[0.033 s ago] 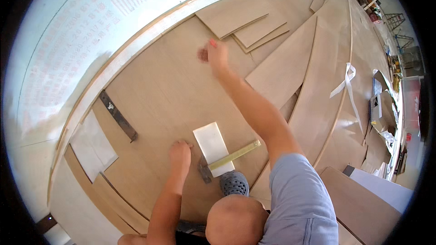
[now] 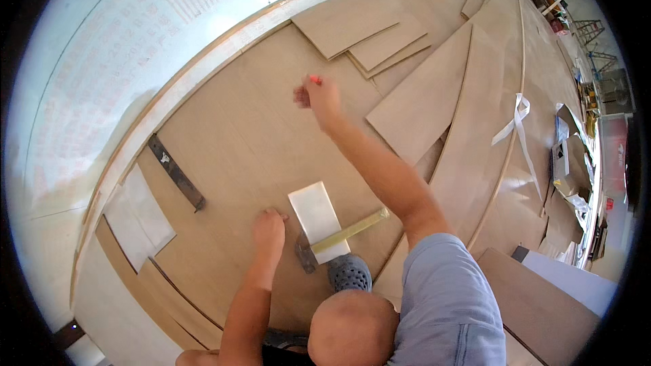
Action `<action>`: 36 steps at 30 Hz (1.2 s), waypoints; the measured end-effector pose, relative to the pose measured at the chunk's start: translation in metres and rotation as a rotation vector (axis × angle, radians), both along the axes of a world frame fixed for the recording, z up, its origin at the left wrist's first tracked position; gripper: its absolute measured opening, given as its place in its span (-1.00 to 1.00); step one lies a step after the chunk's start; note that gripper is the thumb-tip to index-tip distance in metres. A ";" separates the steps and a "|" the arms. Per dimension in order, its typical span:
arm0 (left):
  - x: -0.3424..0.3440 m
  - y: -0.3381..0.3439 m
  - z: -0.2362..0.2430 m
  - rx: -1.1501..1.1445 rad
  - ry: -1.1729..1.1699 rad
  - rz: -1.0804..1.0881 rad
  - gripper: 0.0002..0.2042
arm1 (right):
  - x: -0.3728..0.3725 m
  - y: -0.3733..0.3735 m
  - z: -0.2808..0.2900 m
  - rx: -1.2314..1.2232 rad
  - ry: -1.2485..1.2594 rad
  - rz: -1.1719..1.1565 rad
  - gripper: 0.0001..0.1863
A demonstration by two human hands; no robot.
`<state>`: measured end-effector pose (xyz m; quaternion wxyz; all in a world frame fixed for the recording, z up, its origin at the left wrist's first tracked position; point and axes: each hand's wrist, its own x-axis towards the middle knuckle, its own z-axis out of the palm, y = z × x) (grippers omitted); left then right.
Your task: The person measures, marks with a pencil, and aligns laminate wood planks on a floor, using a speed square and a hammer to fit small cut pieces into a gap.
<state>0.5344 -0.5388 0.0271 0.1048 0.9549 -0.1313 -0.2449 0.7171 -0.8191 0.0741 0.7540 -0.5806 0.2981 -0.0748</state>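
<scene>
My right hand [image 2: 319, 97] is stretched far out over the laid wood-look floor [image 2: 237, 129], pinching a small red marking tool [image 2: 314, 79] whose tip points away from me. My left hand [image 2: 269, 228] rests on the floor, holding nothing, just left of a white rectangular block [image 2: 313, 210]. A hammer with a yellowish handle [image 2: 352, 229] lies across the near end of that block, its dark head [image 2: 305, 256] close to my left wrist. A grey perforated shoe [image 2: 349, 272] sits just below the hammer.
A dark metal pull bar [image 2: 178, 173] lies near the wall at left, with a white sheet [image 2: 139, 213] beside it. Loose planks [image 2: 369, 34] are stacked at the far side, a long plank [image 2: 424, 105] lies at right, and a white strap [image 2: 517, 118] further right.
</scene>
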 end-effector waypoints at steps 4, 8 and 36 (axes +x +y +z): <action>-0.005 -0.008 -0.023 0.027 0.008 -0.013 -0.66 | -0.164 0.008 -0.004 -0.512 0.143 0.093 -0.80; -0.002 0.009 -0.040 0.036 0.002 -0.150 -0.64 | -0.309 -0.039 -0.015 -0.948 0.395 -0.118 -0.77; -0.055 0.125 0.013 -0.277 0.330 -0.188 -0.70 | -0.594 -0.254 -0.074 -0.224 0.401 -0.783 -0.22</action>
